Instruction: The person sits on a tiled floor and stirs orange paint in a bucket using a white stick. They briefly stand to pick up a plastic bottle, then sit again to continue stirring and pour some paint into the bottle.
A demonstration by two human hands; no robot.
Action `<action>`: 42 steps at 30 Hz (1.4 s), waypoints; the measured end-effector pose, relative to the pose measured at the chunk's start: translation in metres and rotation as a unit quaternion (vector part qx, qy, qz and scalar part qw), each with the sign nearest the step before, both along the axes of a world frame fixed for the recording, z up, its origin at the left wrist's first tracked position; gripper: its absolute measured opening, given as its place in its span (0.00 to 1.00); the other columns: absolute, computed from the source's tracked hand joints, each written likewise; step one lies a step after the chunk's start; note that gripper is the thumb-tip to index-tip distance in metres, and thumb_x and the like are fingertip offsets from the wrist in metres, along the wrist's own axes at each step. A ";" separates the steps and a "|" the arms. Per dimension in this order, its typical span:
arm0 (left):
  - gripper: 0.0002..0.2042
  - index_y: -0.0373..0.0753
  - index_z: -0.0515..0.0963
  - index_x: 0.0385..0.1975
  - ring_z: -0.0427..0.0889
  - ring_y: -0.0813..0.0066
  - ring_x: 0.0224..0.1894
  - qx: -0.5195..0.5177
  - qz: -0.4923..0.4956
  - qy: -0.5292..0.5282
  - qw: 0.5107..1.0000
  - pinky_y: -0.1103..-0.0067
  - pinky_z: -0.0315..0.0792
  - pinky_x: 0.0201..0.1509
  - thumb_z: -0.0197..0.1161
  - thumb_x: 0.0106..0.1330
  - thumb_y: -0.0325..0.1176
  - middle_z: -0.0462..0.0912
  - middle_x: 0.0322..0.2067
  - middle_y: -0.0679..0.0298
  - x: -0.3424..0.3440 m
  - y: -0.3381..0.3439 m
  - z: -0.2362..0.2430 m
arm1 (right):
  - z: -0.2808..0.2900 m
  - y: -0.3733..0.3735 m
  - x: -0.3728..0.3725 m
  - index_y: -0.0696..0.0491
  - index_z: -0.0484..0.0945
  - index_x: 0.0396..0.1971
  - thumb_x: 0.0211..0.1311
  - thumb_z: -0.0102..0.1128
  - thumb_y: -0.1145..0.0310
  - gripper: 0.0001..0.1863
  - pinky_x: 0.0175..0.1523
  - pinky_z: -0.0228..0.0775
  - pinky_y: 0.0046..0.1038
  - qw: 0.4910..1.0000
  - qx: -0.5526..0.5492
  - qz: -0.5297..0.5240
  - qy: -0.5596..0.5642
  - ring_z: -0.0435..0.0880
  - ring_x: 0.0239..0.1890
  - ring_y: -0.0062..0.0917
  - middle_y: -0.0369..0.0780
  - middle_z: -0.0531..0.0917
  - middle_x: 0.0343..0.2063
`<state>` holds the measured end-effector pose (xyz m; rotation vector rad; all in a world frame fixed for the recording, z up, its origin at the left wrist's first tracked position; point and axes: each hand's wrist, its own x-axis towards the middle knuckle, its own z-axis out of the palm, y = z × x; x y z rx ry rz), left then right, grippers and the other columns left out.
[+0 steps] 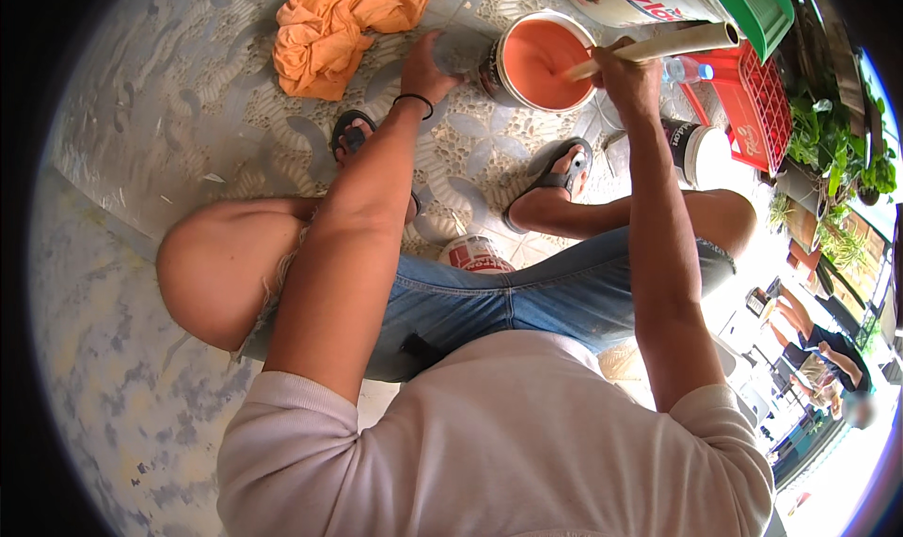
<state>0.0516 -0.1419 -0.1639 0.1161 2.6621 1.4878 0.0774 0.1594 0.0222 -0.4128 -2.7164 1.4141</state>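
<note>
- Nearest the camera is the pale shirt (pixel 508 443) of the seated person, with blue jeans (pixel 470 297) beyond it, frayed at the knees.
- The right hand (pixel 628 78) is closed around a pale stick (pixel 687 40), whose low end stands in orange paint (pixel 538 59); the other end slants up to the right.
- The left hand (pixel 431 67) reaches to the left of the bucket, thumb apart from the fingers; that spot is blurred, so I cannot tell whether it holds something clear or touches the wall.
- A dark band (pixel 415 105) rings the left wrist.
- The bucket (pixel 491 78) holding the paint stands on the patterned floor (pixel 235 133), between the two hands.
- Left of the left hand, an orange cloth (pixel 324 39) lies crumpled.
- Nearer the body are dark sandals (pixel 553 181) on the feet and a small tub (pixel 475 253) between the legs.
- Beside the right forearm sits a white pot (pixel 705 153); past it, a clear bottle (pixel 679 70) and a red crate (pixel 752 109).
- Farther off: a large pail (pixel 630 1), a green tray (pixel 752 8), plants (pixel 828 142) and, at far right, another person (pixel 832 354).
</note>
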 end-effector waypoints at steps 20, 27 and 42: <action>0.49 0.42 0.69 0.69 0.74 0.51 0.70 0.007 0.019 -0.023 1.000 0.63 0.70 0.73 0.88 0.42 0.34 0.75 0.66 0.51 0.002 0.001 -0.001 | 0.001 -0.013 -0.018 0.62 0.83 0.30 0.63 0.67 0.72 0.08 0.28 0.79 0.23 0.995 -0.032 0.011 0.089 0.86 0.21 0.22 0.42 0.87 0.22; 0.50 0.43 0.70 0.68 0.73 0.50 0.70 0.037 0.001 -0.016 0.999 0.62 0.70 0.73 0.89 0.40 0.34 0.76 0.65 0.51 0.002 -0.011 -0.024 | 0.007 -0.050 0.005 0.63 0.84 0.33 0.62 0.68 0.70 0.10 0.32 0.83 0.26 0.995 -0.100 -0.020 0.005 0.88 0.22 0.27 0.45 0.88 0.24; 0.49 0.42 0.68 0.70 0.74 0.51 0.70 0.027 0.000 -0.025 0.999 0.63 0.69 0.74 0.88 0.43 0.36 0.75 0.66 0.51 0.000 0.002 -0.007 | -0.005 -0.015 -0.020 0.61 0.84 0.33 0.63 0.68 0.69 0.10 0.28 0.78 0.25 0.993 -0.078 0.020 0.086 0.87 0.23 0.23 0.42 0.87 0.24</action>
